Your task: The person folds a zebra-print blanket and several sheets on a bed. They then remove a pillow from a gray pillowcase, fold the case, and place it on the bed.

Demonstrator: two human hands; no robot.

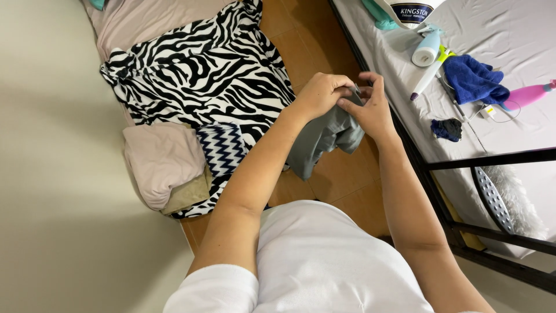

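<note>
The biggest thing before you is the zebra-striped black and white blanket [202,75], spread over the pale pink mattress [139,20] on the floor by the wall. At the mattress's near corner lie a folded pale pink cloth [159,162] and, just beside it, a navy and white zigzag-patterned cloth [223,148]. To your right stands a metal-framed bed with a grey sheet [509,35]; near its head end rest a crumpled blue towel [474,78], a pink and teal plastic bottle [527,95], a white and pale blue roll-on bottle [427,49] and a small dark cloth [447,128].

The grey fabric garment [324,139] hangs over the orange tiled floor [341,179], between mattress and bed frame, held up at its top edge. Your left hand [321,93] is closed on that edge, and your right hand [370,107] pinches it just beside, fingertips nearly meeting. To handle it well, I judge you should keep both pinches on the same seam, draw them apart evenly so the cloth hangs flat, and keep the loose end off the floor.
</note>
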